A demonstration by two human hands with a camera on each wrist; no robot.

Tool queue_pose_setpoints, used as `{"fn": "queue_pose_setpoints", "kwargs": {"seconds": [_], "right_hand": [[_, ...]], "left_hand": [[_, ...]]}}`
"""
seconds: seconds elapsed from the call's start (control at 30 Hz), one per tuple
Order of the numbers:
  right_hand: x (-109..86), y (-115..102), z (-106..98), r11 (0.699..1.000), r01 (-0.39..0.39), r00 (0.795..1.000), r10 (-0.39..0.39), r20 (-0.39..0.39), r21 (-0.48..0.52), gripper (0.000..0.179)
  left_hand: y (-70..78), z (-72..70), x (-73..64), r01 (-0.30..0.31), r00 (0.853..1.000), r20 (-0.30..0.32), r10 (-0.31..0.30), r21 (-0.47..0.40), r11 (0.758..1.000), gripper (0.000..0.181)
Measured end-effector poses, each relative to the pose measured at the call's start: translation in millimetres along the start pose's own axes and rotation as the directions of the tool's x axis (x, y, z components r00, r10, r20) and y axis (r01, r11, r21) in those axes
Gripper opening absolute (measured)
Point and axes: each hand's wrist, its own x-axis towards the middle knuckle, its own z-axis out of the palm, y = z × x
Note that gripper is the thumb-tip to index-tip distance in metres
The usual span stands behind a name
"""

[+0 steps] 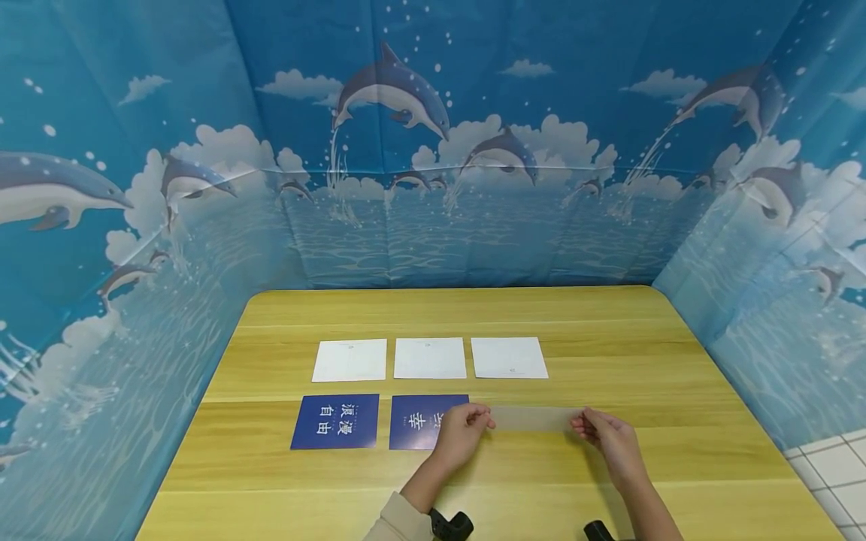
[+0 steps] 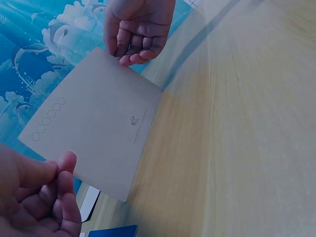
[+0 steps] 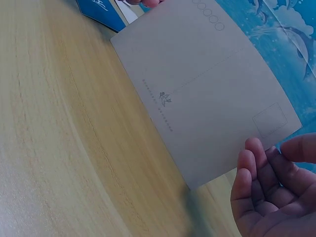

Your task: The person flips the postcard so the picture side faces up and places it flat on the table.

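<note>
A postcard is held up on edge between both hands, over the right part of the table. My left hand pinches its left edge and my right hand pinches its right edge. Both wrist views show the postcard's pale back, printed with a row of small circles, a stamp box and a little bird figure. Below and behind the left hand lies a blue postcard with white characters, its right part covered by that hand. Another blue postcard lies farther left.
Behind the blue cards, a row of white cards lies flat: a left one, a middle one and a right one. The wooden table meets a blue dolphin-print curtain at its back and sides.
</note>
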Motion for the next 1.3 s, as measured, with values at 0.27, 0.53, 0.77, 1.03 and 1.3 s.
{"fn": "queue_pose_setpoints", "kwargs": {"seconds": [0.27,0.53,0.77,1.03,1.3], "right_hand": [[-0.9,-0.6,-1.7,0.998,-0.061,0.998,0.061,-0.009,-0.032,0.046],[-15.3,-25.6,14.4,0.991,-0.111,0.992,0.106,-0.072,-0.079,0.035],[-16.6,-20.9,12.9,0.988,-0.09,0.994,0.081,-0.077,-0.126,0.04],[-8.9,-17.4,12.5,0.936,-0.087,0.993,0.056,-0.101,-0.342,0.036],[-6.9,-21.1,24.1,0.69,-0.077,0.992,-0.022,-0.127,-0.72,0.037]], "left_hand": [[2.7,-1.9,-4.2,-0.019,0.999,0.032,0.018,0.025,1.0,0.017],[2.8,-3.1,-8.2,-0.033,0.998,0.056,0.031,0.031,0.999,0.015],[2.7,-4.4,-9.4,-0.041,0.996,0.076,0.036,0.062,0.997,0.014],[-0.6,-4.1,-8.2,-0.039,0.994,0.104,0.032,0.069,0.997,0.016],[-4.8,-0.8,-1.4,-0.073,0.992,0.113,0.051,0.203,0.976,0.016]]}}
